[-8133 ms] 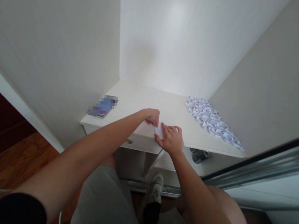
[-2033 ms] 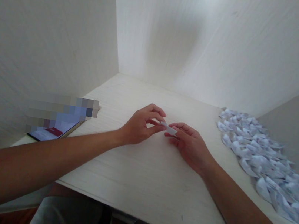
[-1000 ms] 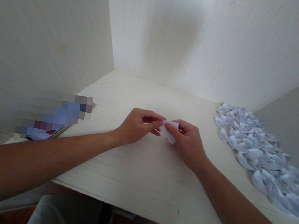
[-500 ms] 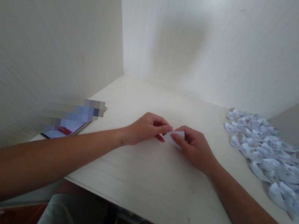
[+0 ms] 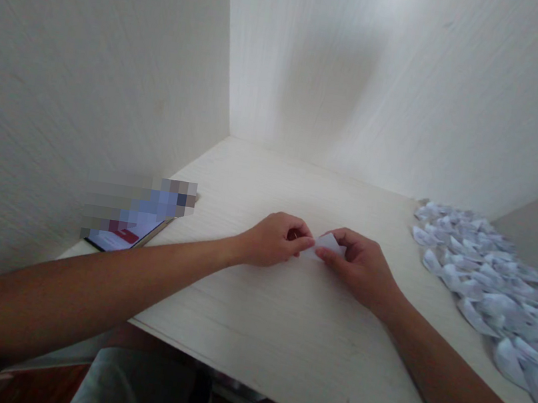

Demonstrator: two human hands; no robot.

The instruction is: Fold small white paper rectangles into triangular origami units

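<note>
A small folded piece of white paper (image 5: 327, 242) is held between my two hands over the middle of the pale shelf (image 5: 252, 313). My left hand (image 5: 276, 239) pinches its left corner between thumb and fingertips. From the other side my right hand (image 5: 358, 265) grips it, thumb on the near face and fingers behind. The fingers hide part of the paper, so its full shape does not show. To the right lies a long band of folded white paper pieces (image 5: 485, 274), packed in overlapping rows.
A phone (image 5: 145, 220), partly pixelated, lies at the shelf's left side by the left wall (image 5: 99, 82). The back wall (image 5: 329, 69) rises behind the hands. Below the front edge, my knee (image 5: 130, 386) is in view.
Eight seconds ago my hands pressed the paper on the shelf's front edge. Since then the view has come closer and the paper was lifted. Lately it has turned between my fingers.
</note>
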